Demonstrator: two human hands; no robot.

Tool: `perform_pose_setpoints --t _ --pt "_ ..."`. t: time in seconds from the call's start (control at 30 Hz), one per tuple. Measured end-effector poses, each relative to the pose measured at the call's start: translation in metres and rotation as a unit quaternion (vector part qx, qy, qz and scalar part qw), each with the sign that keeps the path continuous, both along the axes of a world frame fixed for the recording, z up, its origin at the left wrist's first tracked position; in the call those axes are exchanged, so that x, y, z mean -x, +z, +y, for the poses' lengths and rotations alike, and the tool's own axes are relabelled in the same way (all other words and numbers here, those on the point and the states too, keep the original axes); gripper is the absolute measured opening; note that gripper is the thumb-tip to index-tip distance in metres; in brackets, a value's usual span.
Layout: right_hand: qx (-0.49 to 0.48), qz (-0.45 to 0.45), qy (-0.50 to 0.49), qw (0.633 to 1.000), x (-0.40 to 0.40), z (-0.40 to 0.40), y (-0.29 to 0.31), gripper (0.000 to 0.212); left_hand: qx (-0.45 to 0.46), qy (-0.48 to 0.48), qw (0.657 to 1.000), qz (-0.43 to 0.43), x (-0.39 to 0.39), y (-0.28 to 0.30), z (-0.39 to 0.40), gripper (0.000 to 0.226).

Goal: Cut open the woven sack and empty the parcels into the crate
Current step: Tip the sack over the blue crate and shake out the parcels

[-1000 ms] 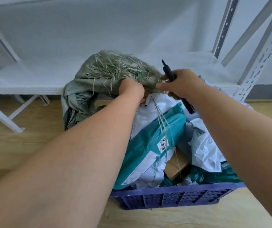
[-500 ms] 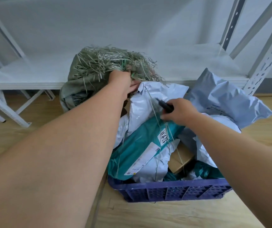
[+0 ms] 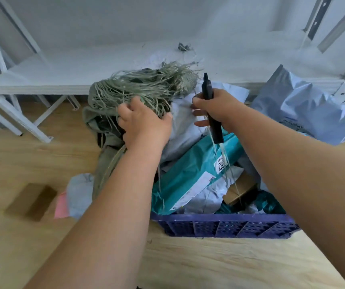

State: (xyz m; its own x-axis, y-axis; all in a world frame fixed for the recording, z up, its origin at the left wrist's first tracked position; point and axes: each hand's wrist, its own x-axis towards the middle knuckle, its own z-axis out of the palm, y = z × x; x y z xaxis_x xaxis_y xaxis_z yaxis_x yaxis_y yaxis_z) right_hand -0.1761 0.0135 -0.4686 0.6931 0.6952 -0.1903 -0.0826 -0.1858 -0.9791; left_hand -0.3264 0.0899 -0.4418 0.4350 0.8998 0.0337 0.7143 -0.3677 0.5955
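Observation:
The grey-green woven sack (image 3: 146,86) lies crumpled at the far left of the blue crate (image 3: 226,225), its cut edge frayed into loose strands. My left hand (image 3: 144,124) grips the frayed edge of the sack. My right hand (image 3: 215,109) holds a black cutter (image 3: 210,107) upright beside the sack, with loose strands trailing from it. Parcels fill the crate: a teal mailer (image 3: 194,174), white mailers (image 3: 186,130) and a small cardboard box (image 3: 240,190).
A large grey mailer (image 3: 309,109) leans over the crate's far right. On the wooden floor to the left lie a brown box (image 3: 31,202), a pink packet (image 3: 61,205) and a grey mailer (image 3: 79,190). White metal shelving (image 3: 48,80) stands behind.
My right hand rose with the cutter from the parcels up beside the sack. My left hand shifted its hold on the frayed edge. The view moved, showing parcels on the floor to the left.

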Motion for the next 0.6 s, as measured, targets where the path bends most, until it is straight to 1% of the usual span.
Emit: perform_pose_setpoints --t 0.03,0.07,0.1,0.13,0.17,0.2,0.23,0.27,0.3,0.33,0.37,0.4,0.43,0.47,0.53,0.6 --pt "0.007 -0.007 0.005 1.0 -0.001 -0.001 0.0 0.005 -0.04 0.006 0.999 -0.014 0.002 -0.002 -0.002 0.079" --pt "0.014 -0.013 0.008 1.0 -0.003 -0.002 0.0 0.007 -0.09 0.009 0.995 -0.048 0.003 -0.003 -0.003 0.076" --pt "0.019 -0.017 0.011 1.0 -0.004 -0.003 0.0 0.01 -0.151 0.005 0.984 -0.1 0.004 -0.002 -0.003 0.071" --pt "0.021 -0.018 0.014 1.0 -0.006 -0.004 -0.001 0.013 -0.211 -0.008 0.965 -0.155 0.002 -0.001 -0.003 0.061" --pt "0.022 -0.02 0.015 0.999 -0.006 -0.005 -0.001 0.015 -0.238 -0.036 0.953 -0.185 -0.001 0.001 -0.004 0.05" --pt "0.023 -0.024 0.015 0.999 -0.006 -0.006 -0.001 0.014 -0.228 -0.078 0.954 -0.177 -0.006 0.002 -0.004 0.04" --pt "0.025 -0.03 0.011 0.999 -0.005 -0.006 -0.001 0.012 -0.192 -0.117 0.965 -0.131 -0.012 -0.001 -0.005 0.037" --pt "0.028 -0.036 0.002 0.999 -0.005 -0.006 -0.002 0.009 -0.148 -0.141 0.977 -0.062 -0.02 -0.007 -0.006 0.042" --pt "0.031 -0.042 -0.008 0.999 -0.005 -0.006 -0.001 0.008 -0.109 -0.145 0.983 0.009 -0.028 -0.014 -0.006 0.054" --pt "0.031 -0.047 -0.018 0.998 -0.005 -0.006 0.0 0.008 -0.08 -0.135 0.986 0.055 -0.034 -0.02 -0.004 0.067" --pt "0.023 -0.048 -0.026 0.998 -0.006 -0.005 0.001 0.007 -0.059 -0.12 0.988 0.076 -0.04 -0.025 -0.002 0.076" --pt "0.009 -0.05 -0.029 0.998 -0.006 -0.005 0.004 0.006 -0.045 -0.11 0.989 0.084 -0.046 -0.028 0.002 0.077" --pt "-0.006 -0.057 -0.027 0.998 -0.007 -0.005 0.007 0.006 -0.036 -0.11 0.989 0.092 -0.051 -0.031 0.005 0.071" --pt "-0.015 -0.076 -0.023 0.997 -0.007 -0.004 0.012 0.007 -0.033 -0.121 0.987 0.099 -0.057 -0.033 0.009 0.06" --pt "-0.023 -0.108 -0.025 0.994 -0.007 -0.001 0.02 0.008 -0.044 -0.17 0.977 0.121 -0.064 -0.034 0.015 0.039" --pt "-0.035 -0.079 -0.044 0.995 -0.01 0.003 0.027 0.005 -0.069 -0.251 0.952 0.161 -0.064 -0.032 0.019 0.028"
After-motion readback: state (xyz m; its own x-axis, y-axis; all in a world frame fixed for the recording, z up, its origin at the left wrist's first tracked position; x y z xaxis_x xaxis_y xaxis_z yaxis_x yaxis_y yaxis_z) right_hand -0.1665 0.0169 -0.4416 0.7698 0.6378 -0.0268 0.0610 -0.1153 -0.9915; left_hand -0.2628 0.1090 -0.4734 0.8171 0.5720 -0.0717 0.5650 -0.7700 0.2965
